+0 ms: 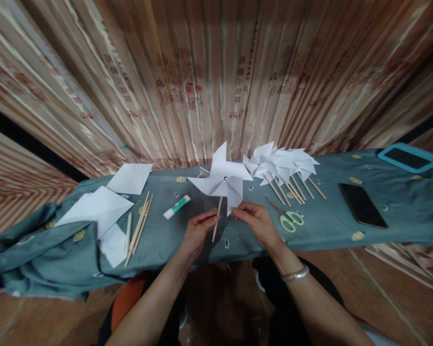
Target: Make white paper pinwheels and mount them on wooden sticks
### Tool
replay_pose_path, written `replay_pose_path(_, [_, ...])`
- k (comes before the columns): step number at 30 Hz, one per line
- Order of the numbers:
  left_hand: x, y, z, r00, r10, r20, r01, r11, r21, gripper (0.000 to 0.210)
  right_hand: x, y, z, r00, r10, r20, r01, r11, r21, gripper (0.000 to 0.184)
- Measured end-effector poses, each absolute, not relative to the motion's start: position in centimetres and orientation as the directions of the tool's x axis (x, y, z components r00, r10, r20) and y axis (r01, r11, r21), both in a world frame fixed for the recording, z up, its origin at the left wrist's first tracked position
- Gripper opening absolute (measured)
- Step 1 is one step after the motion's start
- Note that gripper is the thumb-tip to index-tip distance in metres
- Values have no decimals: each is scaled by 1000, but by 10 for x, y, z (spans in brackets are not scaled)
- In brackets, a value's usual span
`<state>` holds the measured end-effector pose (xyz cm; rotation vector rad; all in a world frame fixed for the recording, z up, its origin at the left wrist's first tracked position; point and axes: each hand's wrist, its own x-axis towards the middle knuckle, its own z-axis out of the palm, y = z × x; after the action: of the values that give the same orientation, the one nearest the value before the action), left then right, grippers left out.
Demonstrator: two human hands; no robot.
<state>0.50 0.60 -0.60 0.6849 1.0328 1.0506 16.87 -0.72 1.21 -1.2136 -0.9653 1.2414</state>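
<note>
A white paper pinwheel (218, 186) with a dark pin at its centre faces me above the middle of the cloth-covered table (252, 235). My left hand (198, 230) is closed in a pinch around its thin wooden stick (215, 234), whose lower end sticks out below the fingers. With fingers pressed together, my right hand (254, 218) grips the tip of the pinwheel's lower blade. Right of it, several finished pinwheels (265, 161) lie in an overlapping row, sticks toward me. Green-handled scissors (291, 221) rest close to my right hand.
A glue stick (176, 206) lies left of centre. Farther left are several loose wooden sticks (139, 230), a white pen-like stick (129, 233) and white paper sheets (99, 206). A black phone (362, 205) and a blue-framed tablet (409, 157) lie at the right. Curtains (209, 86) hang behind.
</note>
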Motion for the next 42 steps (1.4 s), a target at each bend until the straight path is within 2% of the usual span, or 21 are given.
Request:
replay_pose_path(12, [8, 3, -6, 188, 936, -298, -364, 349, 864, 38, 149, -5, 10, 39, 998, -53, -177, -45, -983, 29])
replay_pose_path(17, [6, 5, -9, 157, 940, -302, -376, 340, 862, 35, 150, -4, 11, 7, 999, -44, -140, -42, -989, 27])
replay_pose_path(23, [-2, 9, -7, 114, 929, -353, -374, 369, 851, 39, 185, 1, 15, 200, 979, -24, -66, -11, -998, 28])
replay_pose_path(27, [-1, 6, -7, 129, 927, -351, -352, 374, 858, 38, 211, 10, 16, 439, 897, 53, -71, 93, -993, 26])
replay_pose_path(29, [1, 4, -8, 144, 924, -355, -329, 383, 863, 36, 219, 15, 16, 504, 860, 83, -60, 130, -990, 27])
replay_pose_path(37, [3, 2, -8, 181, 919, -350, -303, 390, 870, 36, 223, 21, 12, 473, 876, 89, 16, 93, -996, 28])
replay_pose_path(42, [3, 4, -7, 162, 922, -351, -330, 386, 861, 36, 217, 20, 15, 454, 891, 19, -81, 63, -995, 28])
